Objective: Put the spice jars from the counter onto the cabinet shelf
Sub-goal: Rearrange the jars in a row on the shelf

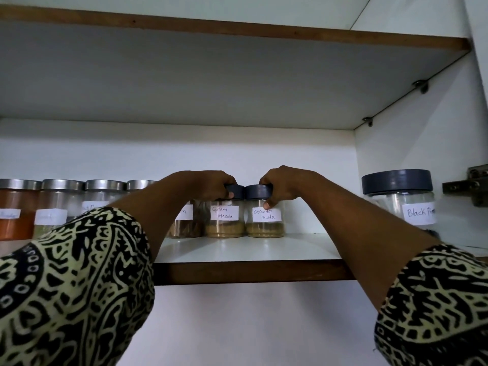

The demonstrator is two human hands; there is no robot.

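Two small clear jars with dark grey lids stand side by side on the white cabinet shelf [264, 250]. The Garam Masala jar [225, 220] is on the left and my left hand [208, 187] grips its lid from above. The Coriander Powder jar [265, 220] touches it on the right, and my right hand [284, 187] grips that lid, thumb down on the jar's front. Both jars hold brownish powder at the bottom. My arms reach up from the lower corners in patterned sleeves.
A row of steel-lidded jars [62, 204] fills the shelf's left side, partly behind my left arm. A larger Black Pepper jar [401, 199] stands at the right near a door hinge [472, 186]. Another shelf [237, 30] spans overhead.
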